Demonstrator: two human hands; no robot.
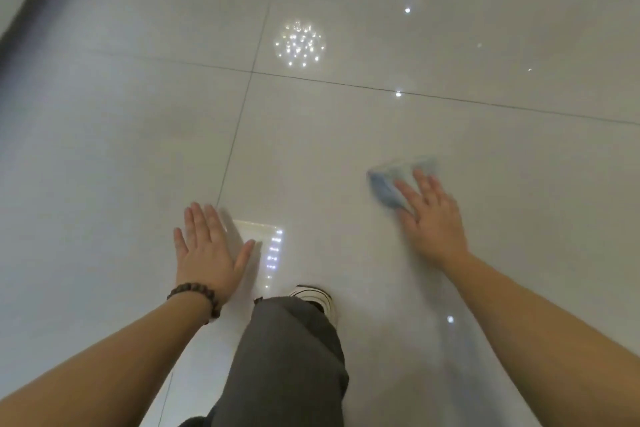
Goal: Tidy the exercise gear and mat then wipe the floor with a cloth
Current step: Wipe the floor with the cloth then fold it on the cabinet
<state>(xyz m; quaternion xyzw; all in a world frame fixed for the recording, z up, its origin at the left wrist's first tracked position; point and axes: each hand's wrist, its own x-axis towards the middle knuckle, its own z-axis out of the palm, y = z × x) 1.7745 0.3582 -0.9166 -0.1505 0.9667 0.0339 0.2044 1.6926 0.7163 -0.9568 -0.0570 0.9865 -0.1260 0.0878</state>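
Note:
A blue cloth (388,184) lies flat on the glossy white tiled floor (311,135) at the right. My right hand (433,218) presses down on its near part with straight, spread fingers; the cloth looks blurred. My left hand (204,250) rests flat on the floor at lower left, fingers straight, holding nothing. A beaded bracelet (197,295) is on my left wrist. No exercise gear or mat is in view.
My leg in grey trousers (291,357) and a white shoe (318,298) sit between my arms. A dark strip (24,10), perhaps a wall base, runs along the upper left corner. Ceiling lights reflect in the tiles.

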